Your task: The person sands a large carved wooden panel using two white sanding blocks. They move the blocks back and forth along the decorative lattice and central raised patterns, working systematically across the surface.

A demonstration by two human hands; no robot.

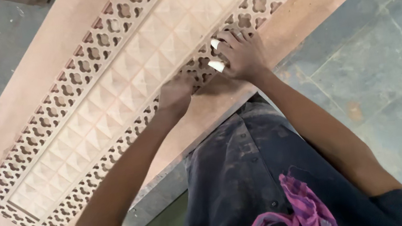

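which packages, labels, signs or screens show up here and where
None in view: only a carved wooden panel with lattice borders, the left hand and right hand resting on its near lattice strip, white wraps on two right-hand fingers, a pink cloth and the grey floor.

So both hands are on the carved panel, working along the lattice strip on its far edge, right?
Not quite. The head view shows both hands, left hand and right hand, on the carved panel, but on the lattice strip along its near edge, beside the person's body.
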